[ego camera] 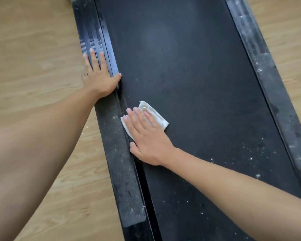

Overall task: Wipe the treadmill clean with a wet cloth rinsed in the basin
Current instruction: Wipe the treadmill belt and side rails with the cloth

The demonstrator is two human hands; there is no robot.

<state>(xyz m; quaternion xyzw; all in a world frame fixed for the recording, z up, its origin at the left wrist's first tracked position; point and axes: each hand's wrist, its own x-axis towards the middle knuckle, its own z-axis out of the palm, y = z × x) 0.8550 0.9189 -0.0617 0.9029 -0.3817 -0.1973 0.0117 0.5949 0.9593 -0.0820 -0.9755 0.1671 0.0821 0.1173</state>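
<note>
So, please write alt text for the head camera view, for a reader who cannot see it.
The right hand presses a folded white cloth flat on a dusty black treadmill belt; the left hand rests on its left side rail.

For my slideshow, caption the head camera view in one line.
Right hand presses a folded white cloth on the dusty black treadmill belt; left hand rests flat on its ribbed side rail.

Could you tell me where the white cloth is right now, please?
In the head view, the white cloth lies on the treadmill belt near its left rail, pressed under the right hand.
</note>
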